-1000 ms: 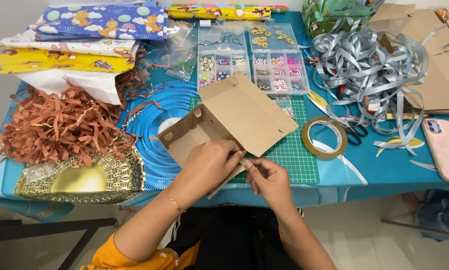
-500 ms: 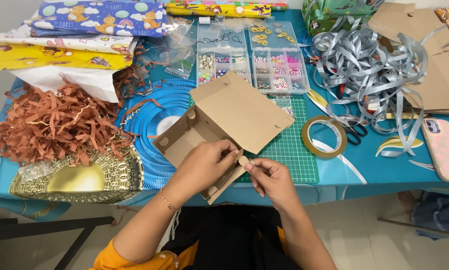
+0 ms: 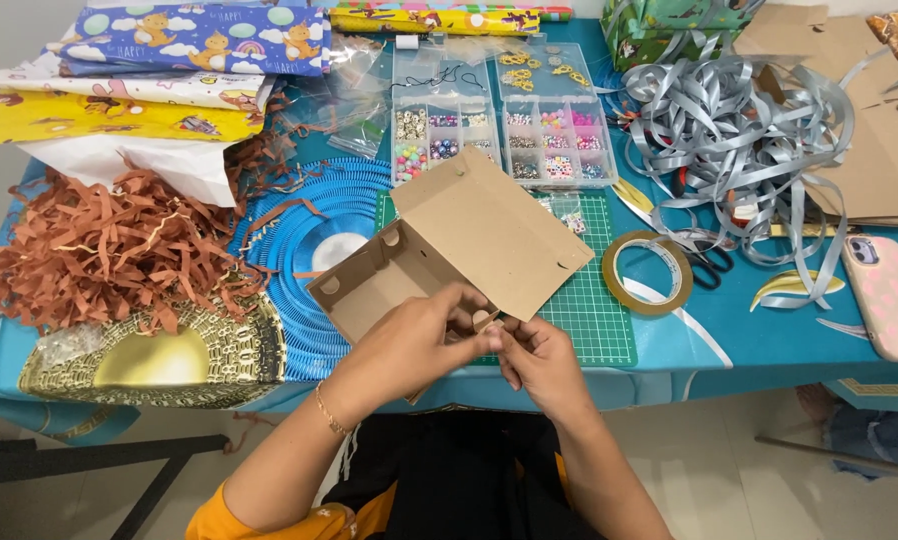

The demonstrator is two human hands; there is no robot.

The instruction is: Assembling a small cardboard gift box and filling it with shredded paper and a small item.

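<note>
- Nearest the camera, the left hand [image 3: 414,340] and the right hand [image 3: 539,362] meet at the near edge of the surface [image 3: 769,350], fingers pinched together on the lower corner of a brown cardboard box [image 3: 449,255]; both hands are closed on it, gripping a small flap or tab
- The cardboard box is held tilted just above the surface, over the near edge of a green cutting mat [image 3: 594,320], with one broad panel raised toward the right and its open side with round holes facing left
- By its look the box is light and fairly stiff but thin, so it would likely crease if squeezed mid-panel; the folded edges and corners seem the firmest places to hold, as the hands do now
- Just left lie a gold patterned plate [image 3: 159,355] and a blue pleated paper fan [image 3: 314,235], with a heap of shredded brown paper [image 3: 99,245] behind the plate
- To the right of the mat, a roll of clear tape [image 3: 647,272] lies flat, black scissors [image 3: 709,265] beside it, and a pink phone [image 3: 887,297] near the right edge
- Farther back sit clear bead organisers [image 3: 499,135], a tangle of silver ribbon [image 3: 739,130], and folded patterned wrapping paper [image 3: 169,60] at far left
</note>
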